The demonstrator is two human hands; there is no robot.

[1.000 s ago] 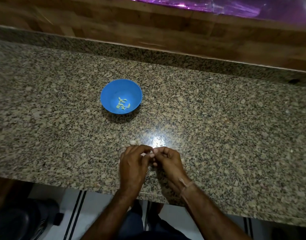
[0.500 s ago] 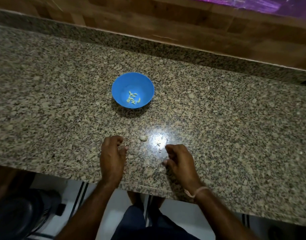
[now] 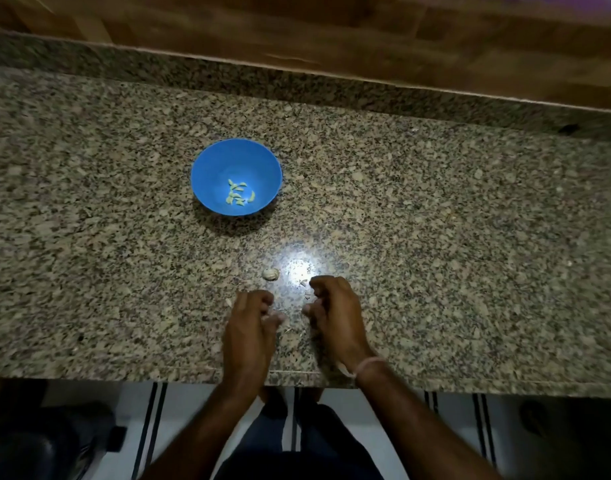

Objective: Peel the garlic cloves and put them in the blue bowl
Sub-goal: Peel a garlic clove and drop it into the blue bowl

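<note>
The blue bowl [image 3: 207,174] stands on the granite counter, with several peeled garlic cloves [image 3: 238,195] at its bottom. One unpeeled garlic clove [image 3: 271,274] lies on the counter in front of the bowl, just beyond my hands. My left hand [image 3: 250,327] has its fingers curled, and its thumb and fingertips pinch a small pale garlic clove [image 3: 279,317]. My right hand [image 3: 335,311] is a short gap to the right, fingers curled with nothing seen in them. Both hands hover near the counter's front edge.
Small bits of garlic skin [image 3: 306,289] lie on the counter by my right hand, next to a bright light glare. The counter's front edge [image 3: 124,377] runs just below my wrists. A wooden wall [image 3: 331,36] rises behind the counter.
My hands were joined on a clove, then drew apart, and now they have come closer together again. The camera view has shifted, and the bowl and the loose clove stay in place.
</note>
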